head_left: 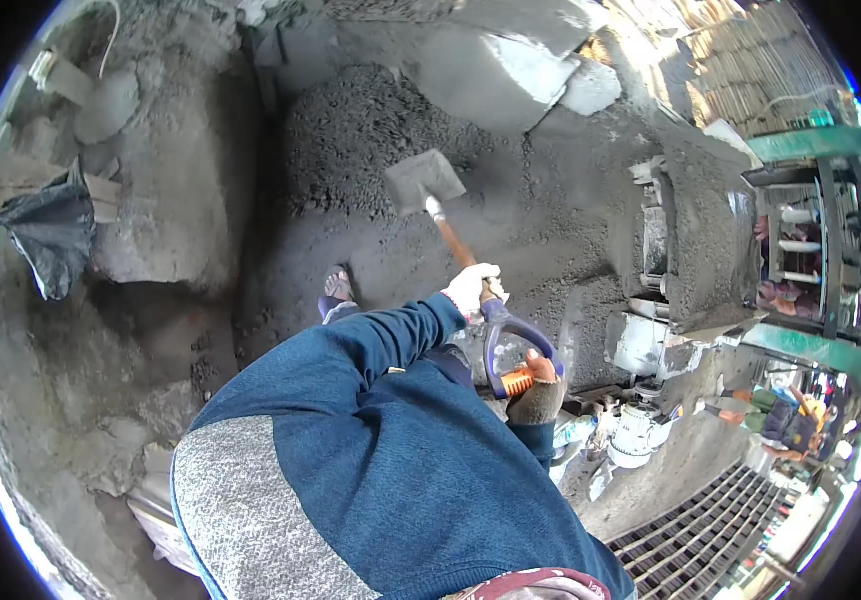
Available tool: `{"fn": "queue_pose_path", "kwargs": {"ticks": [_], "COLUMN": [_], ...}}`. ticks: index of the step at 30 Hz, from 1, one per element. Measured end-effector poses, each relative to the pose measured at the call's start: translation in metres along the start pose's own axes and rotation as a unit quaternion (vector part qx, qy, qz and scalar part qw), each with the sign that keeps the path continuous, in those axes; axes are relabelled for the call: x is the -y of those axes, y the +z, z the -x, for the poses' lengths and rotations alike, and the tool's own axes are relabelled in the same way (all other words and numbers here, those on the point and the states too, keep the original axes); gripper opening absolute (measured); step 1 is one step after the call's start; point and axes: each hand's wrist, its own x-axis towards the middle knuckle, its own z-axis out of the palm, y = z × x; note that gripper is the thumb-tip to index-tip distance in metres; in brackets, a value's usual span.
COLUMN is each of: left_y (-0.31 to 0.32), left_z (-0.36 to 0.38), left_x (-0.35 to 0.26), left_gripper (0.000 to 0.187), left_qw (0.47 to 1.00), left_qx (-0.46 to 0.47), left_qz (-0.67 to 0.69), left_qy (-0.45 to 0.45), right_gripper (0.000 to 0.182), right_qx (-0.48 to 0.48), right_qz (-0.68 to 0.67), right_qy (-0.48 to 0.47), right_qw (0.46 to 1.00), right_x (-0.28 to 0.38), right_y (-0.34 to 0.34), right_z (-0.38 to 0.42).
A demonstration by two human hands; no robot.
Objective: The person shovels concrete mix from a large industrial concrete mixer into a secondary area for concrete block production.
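Observation:
My left hand [472, 290], in a white glove, is wrapped round the wooden shaft of a shovel [455, 240]. At the shaft's near end, my right hand [538, 388] is closed on the orange crossbar of the purple D-shaped handle. The flat, square shovel blade [408, 186] is coated grey and lies at the edge of a heap of dark, crumbly wet mix [345, 135]. Part of the right hand's fingers is hidden by the grip. One foot in a sandal [337, 285] stands left of the shaft.
A rough grey block [165, 190] with a black plastic sheet [50, 225] stands left. On the right are a machine with green beams [810, 145], a motor [633, 437] and a metal grate [695, 530]. Another person [790, 420] is further off at right.

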Motion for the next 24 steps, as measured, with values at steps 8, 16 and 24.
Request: {"fn": "queue_pose_path", "kwargs": {"ticks": [8, 16, 24], "left_y": [-0.08, -0.164, -0.217], "left_z": [0.068, 0.127, 0.093], "left_x": [-0.1, -0.246, -0.316], "left_gripper": [0.017, 0.014, 0.019], "left_qw": [0.99, 0.938, 0.886], "left_qx": [-0.05, -0.162, -0.065], "left_qz": [0.062, 0.149, 0.256], "left_qy": [0.117, 0.267, 0.382], "right_gripper": [0.033, 0.014, 0.011], "right_qx": [0.22, 0.508, 0.498], "right_qz": [0.445, 0.598, 0.628], "right_qy": [-0.184, -0.522, -0.593], "right_qw": [0.848, 0.335, 0.075], "right_x": [-0.017, -0.046, -0.1], "right_y": [0.126, 0.269, 0.341], "right_z": [-0.004, -0.01, -0.103]}}
